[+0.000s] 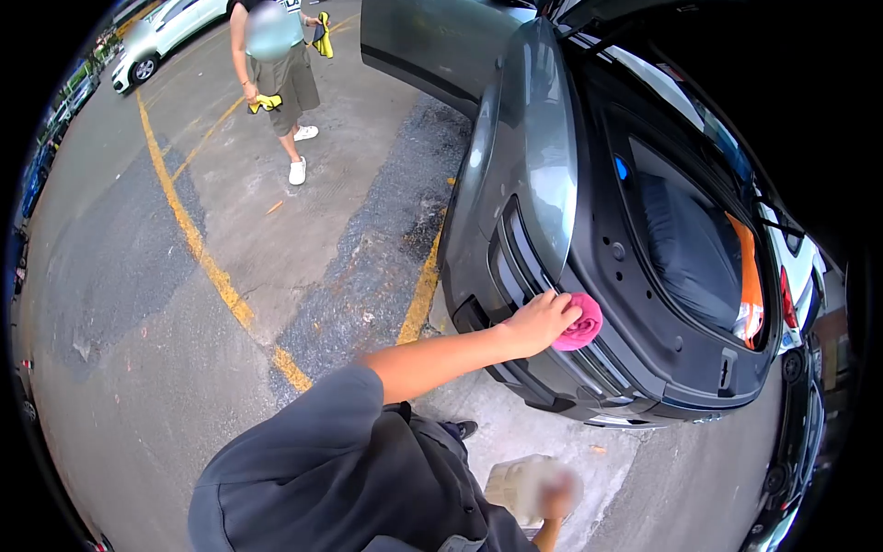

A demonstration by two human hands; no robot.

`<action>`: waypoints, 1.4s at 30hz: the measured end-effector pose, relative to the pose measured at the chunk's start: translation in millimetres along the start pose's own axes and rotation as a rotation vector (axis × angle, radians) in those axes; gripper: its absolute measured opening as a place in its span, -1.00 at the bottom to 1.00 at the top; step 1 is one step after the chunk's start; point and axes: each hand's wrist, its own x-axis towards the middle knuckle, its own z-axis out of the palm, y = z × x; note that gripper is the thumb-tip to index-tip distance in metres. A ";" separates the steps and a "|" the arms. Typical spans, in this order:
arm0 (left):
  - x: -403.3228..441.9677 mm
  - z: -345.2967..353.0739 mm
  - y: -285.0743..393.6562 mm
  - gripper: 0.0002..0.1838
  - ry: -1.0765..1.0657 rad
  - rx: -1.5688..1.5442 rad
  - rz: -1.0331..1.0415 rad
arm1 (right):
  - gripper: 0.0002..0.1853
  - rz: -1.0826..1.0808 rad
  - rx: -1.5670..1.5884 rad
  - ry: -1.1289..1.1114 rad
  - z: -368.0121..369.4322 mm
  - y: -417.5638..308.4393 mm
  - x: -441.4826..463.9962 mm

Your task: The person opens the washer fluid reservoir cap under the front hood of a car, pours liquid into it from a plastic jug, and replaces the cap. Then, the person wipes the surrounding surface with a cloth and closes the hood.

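Note:
My left hand (541,322) is closed round a bunched pink cloth (579,324). The cloth is against or just over the rear of a dark grey car (543,166), beside the lower end of the tail light (517,247); contact is hard to judge. Low in the view, my right hand (555,500) overlaps a pale beige, box-like thing (511,486). Blur covers those fingers, so their grip on it does not show. The car's boot stands open, with a dark grey padded bundle (685,244) and an orange-and-white item (750,276) inside.
Another person (276,78) stands on the asphalt at upper left, a yellow-and-black cloth (266,103) in one hand and a second in the other. An open car door (432,46) juts out at the top. Parked cars, including a black one (793,432), line the right.

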 end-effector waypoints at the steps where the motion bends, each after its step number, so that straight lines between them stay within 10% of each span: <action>1: -15.7 -9.4 -6.2 -0.65 -0.061 -0.201 -0.108 | -0.48 0.093 0.032 -0.033 3.1 -14.1 4.4; 4: -72.4 -42.5 -23.8 -0.60 -0.342 -0.666 -0.557 | -0.48 0.179 0.041 -0.093 11.3 -52.3 25.9; 8: -159.0 -45.3 -51.3 -0.35 -0.026 -0.923 -0.591 | -0.50 0.271 0.049 -0.227 12.4 -151.2 77.7; 16: -280.9 -90.6 -84.6 -0.81 -0.113 -1.479 -1.269 | -0.46 0.022 0.023 -0.590 113.8 -226.8 158.2; 19: -288.7 -114.5 -61.5 -0.67 -0.063 -1.541 -1.616 | -0.43 -0.112 0.096 -0.744 165.7 -255.5 181.8; 20: -292.2 -117.7 -58.2 -0.67 -0.061 -1.511 -1.630 | -0.41 -0.125 0.123 -0.841 179.3 -268.5 187.8; 23: -237.9 -140.6 -19.2 -0.39 -0.599 0.095 -0.243 | -0.48 -0.246 0.410 -0.864 240.1 -291.2 183.8; 27: -230.8 -128.7 1.9 -0.40 -0.653 0.382 -0.359 | -0.52 -0.232 0.710 -0.913 215.9 -315.7 190.9; 32: -227.5 -125.1 28.6 -0.68 0.003 -0.653 -0.801 | -0.49 -0.392 0.883 -0.956 193.4 -308.7 196.1; 41: -248.2 -105.7 44.5 -0.82 0.039 -0.090 -1.003 | -0.19 -0.635 1.344 -0.954 162.1 -291.3 199.0; 42: -235.6 -101.4 46.9 -0.85 0.245 -0.439 -1.039 | -0.19 -0.647 1.338 -0.958 152.6 -293.2 201.8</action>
